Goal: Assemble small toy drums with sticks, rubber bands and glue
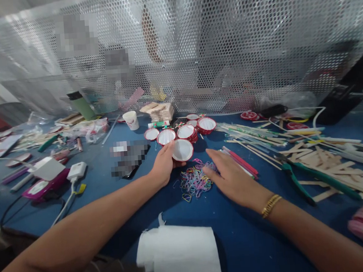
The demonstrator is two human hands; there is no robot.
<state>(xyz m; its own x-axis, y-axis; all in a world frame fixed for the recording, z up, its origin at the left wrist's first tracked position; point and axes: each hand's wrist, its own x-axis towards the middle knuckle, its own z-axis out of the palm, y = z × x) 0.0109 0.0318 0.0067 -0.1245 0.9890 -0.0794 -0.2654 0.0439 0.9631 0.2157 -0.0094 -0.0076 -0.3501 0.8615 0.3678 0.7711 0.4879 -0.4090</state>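
Note:
In my left hand (165,164) is a round, shallow white disc with a red rim (183,150), tilted so that its pale face shows. Just behind it, more red-rimmed white discs (185,131) lie in stacks. My right hand (226,172) hovers at the edge of a tangled heap of coloured rubber bands (195,182), thumb and forefinger apart; its other fingers are partly hidden. I see nothing in it. Beside that hand lie red sticks (241,161). A white cloth roll (180,252) sits at the table's near edge.
Green-handled pliers (321,180) and flat wooden sticks (342,166) occupy the right. A phone (133,158), a white charger (77,171) and a magenta device (46,184) lie left. Behind stand a paper cup (131,120), a green bottle (82,105) and a perforated metal screen (175,49).

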